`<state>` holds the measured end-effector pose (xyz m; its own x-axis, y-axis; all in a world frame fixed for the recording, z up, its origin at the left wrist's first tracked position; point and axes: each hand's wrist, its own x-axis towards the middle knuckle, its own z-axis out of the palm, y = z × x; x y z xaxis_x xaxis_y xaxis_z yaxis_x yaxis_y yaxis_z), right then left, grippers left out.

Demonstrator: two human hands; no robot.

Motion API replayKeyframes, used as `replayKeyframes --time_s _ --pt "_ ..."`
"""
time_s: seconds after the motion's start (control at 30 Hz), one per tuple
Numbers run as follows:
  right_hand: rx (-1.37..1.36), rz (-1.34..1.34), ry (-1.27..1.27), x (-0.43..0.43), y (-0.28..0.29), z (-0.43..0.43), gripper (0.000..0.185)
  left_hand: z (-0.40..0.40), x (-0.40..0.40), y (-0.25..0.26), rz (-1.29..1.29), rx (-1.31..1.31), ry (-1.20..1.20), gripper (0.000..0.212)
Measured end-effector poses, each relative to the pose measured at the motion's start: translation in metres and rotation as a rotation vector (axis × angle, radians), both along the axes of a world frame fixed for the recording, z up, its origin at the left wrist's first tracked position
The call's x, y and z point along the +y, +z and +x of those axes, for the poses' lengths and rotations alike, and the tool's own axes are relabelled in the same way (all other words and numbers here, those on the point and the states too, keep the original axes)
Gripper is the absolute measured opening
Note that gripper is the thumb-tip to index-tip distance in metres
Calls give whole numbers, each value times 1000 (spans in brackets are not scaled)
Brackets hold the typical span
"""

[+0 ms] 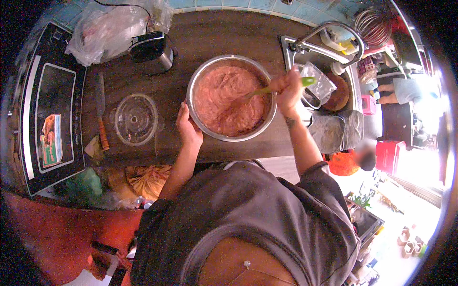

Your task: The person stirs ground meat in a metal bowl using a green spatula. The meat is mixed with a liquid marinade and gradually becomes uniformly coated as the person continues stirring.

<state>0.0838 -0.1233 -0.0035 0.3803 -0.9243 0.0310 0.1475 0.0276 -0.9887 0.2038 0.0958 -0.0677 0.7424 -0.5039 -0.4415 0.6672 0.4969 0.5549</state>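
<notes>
A stainless-steel bowl stands on the dark countertop in front of me. It holds a pink, pasty mass like minced meat, its surface swirled. My left hand grips the bowl's lower left side, thumb up along the outer wall. Over the right rim, my right hand is closed around a stirring tool with a green handle. The handle's light green end pokes out past the fist. Its working end is sunk in the pink mass, so its shape is hidden.
Left of the bowl lie a clear round lid and a knife. Behind them stand a black-and-steel appliance and a plastic bag. A sink with a curved faucet is at right. A black cooktop borders the left.
</notes>
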Motion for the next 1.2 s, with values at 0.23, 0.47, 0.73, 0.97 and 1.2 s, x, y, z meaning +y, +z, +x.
replayKeyframes --time_s 0.23,0.47,0.73,0.97,1.2 --pt "141 -251 21 43 3 -5 39 -1 -1 2 47 57 -1 33" --pt "159 -460 -18 21 36 4 41 -2 0 10 79 45 32 36" --pt "-85 88 38 9 -3 4 37 -1 1 -3 11 27 3 38" --pt "137 -384 -41 53 19 9 35 -2 -1 -3 -16 45 -17 38" --pt "104 -423 -43 13 67 -12 36 -5 -3 16 -10 -3 5 41"
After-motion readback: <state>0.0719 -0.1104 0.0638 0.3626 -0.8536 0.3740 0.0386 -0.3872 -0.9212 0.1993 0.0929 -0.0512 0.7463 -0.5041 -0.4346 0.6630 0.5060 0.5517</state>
